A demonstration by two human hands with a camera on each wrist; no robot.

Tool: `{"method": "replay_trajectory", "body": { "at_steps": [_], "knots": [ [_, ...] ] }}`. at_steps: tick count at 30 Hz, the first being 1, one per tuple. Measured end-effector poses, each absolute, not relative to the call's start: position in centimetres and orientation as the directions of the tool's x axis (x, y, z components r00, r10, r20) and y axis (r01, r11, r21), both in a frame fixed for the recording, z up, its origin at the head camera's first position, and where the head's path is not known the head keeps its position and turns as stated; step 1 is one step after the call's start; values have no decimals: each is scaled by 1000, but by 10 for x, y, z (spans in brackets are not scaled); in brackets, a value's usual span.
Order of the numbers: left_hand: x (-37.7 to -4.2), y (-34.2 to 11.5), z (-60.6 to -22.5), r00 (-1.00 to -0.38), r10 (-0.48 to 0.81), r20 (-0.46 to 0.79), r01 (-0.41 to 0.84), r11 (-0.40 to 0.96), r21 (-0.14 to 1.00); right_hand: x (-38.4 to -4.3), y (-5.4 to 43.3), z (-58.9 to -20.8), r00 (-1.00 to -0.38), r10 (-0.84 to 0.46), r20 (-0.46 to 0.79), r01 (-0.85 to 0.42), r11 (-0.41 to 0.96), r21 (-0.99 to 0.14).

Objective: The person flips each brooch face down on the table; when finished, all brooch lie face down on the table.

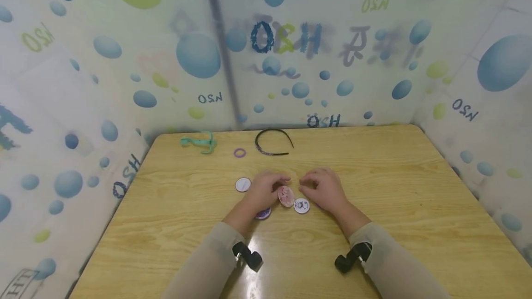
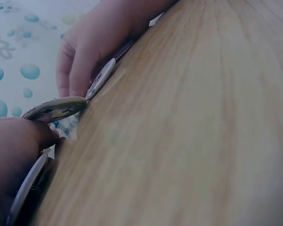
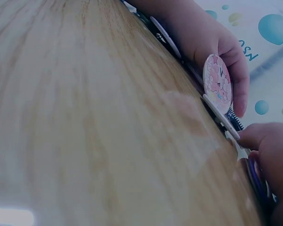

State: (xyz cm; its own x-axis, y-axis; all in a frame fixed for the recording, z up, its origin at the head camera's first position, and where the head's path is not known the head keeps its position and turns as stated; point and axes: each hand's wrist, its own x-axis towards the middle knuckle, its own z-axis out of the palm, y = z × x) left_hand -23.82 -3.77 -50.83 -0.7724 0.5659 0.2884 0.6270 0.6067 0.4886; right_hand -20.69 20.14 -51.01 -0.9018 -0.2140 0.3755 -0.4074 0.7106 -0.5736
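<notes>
My left hand (image 1: 262, 190) pinches a pink round pin badge (image 1: 286, 196) by its edge and holds it tilted. The badge's back (image 2: 56, 110) faces the left wrist camera, its printed front the right wrist camera. My right hand (image 1: 326, 190), fingers loosely curved, hovers just right of it with nothing seen in its grasp. A white badge with a dark drawing (image 1: 301, 206) lies between the hands, near the right thumb. Beneath the left wrist sits a purple badge (image 1: 263, 213), partly covered. Another purple round thing (image 3: 256, 176) shows beneath the right hand. One pale badge (image 1: 243, 184) lies left of the left hand.
Farther back on the wooden table (image 1: 395, 165) lie a black headband (image 1: 272, 153), a purple ring (image 1: 239, 152) and a mint-green object with curved arms (image 1: 201, 142). Bubble-printed sheets (image 1: 291, 59) stand around the table's back and sides.
</notes>
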Motion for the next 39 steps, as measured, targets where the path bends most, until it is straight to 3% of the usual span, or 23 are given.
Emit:
{"method": "replay_trajectory", "body": {
  "at_steps": [5,15,23,27,31,39],
  "knots": [
    [-239,-37,-508,-770,564,297,630,599,495,-206,200,-508,-911,-248,331,-400,732,-552],
    [-238,-40,-511,-765,559,319,635,577,514,-193,180,-502,-916,-321,241,-395,827,-399],
    [-238,-38,-508,-753,560,347,654,577,488,-195,177,-507,-925,-279,258,-373,796,-476],
    [-238,-40,-507,-760,575,303,641,586,496,-197,177,-508,-935,-244,256,-345,790,-507],
    [-238,-41,-507,-778,578,246,610,602,515,-197,178,-508,-942,-220,252,-323,794,-515],
    [-238,-41,-509,-770,580,266,626,606,492,-196,179,-504,-946,-216,241,-312,804,-507]
  ]
}}
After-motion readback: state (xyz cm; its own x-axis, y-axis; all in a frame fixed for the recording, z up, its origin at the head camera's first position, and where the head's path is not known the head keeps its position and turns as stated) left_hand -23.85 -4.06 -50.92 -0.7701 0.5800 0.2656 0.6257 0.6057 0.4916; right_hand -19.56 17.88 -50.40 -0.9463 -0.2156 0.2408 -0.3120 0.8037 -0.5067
